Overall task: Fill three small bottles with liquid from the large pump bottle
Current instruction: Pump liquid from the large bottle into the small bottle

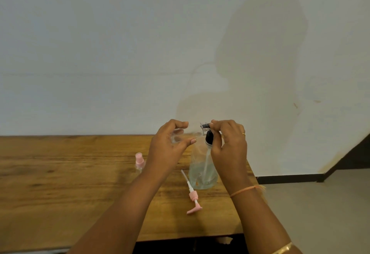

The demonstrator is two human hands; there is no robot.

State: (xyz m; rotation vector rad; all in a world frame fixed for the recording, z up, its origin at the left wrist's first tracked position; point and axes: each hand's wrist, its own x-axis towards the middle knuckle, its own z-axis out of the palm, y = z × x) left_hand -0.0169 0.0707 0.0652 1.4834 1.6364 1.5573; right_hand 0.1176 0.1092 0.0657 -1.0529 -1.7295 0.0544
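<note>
My left hand (pixel 170 143) holds a small clear bottle (pixel 177 136) up beside the nozzle of the large pump bottle (pixel 203 171). The large bottle is clear, stands on the wooden table (pixel 60 173), and holds some liquid at its bottom. My right hand (pixel 228 143) is closed on its black pump head (pixel 208 133). A small bottle with a pink cap (pixel 139 161) stands on the table left of my left wrist. A loose pink pump with its white tube (pixel 192 193) lies on the table in front of the large bottle.
A plain white wall (pixel 120 53) rises directly behind the table. The table's right edge (pixel 251 171) runs just right of the large bottle, with grey floor (pixel 320 203) beyond. The table's front edge is close to me.
</note>
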